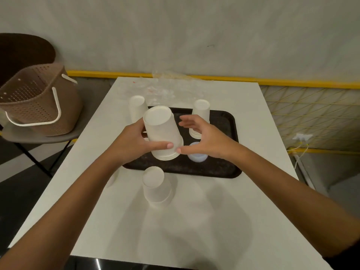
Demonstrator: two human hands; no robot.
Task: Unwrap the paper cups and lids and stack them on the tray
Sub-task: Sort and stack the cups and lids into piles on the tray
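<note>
Our left hand (134, 141) is wrapped round the held stack of paper cups (161, 133), thumb laid across its front near the rims and fingers behind it. Our right hand (204, 137) stands loose beside it, fingers spread and gripping nothing, with only the thumb tip meeting the stack's lowest rim. The stack is upside down, closed bottoms toward us, and tilted a little to the left. Its rims sit low over the near left part of the black tray (224, 168) – we cannot tell whether they touch it. Just right of the stack, under our right hand, a small pile of pale translucent lids (196, 154) lies on the tray, and a second inverted cup stack (201, 112) stands at the tray's far side. A third stack (137, 108) stands by the tray's far left corner, partly hidden by our left hand, and a fourth (155, 184) stands on the white table (194, 221) just in front of the tray. Crumpled clear wrapping (167, 88) lies along the table's far edge – and off to the left a brown perforated basket (39, 102) rests on a chair (39, 137)
</note>
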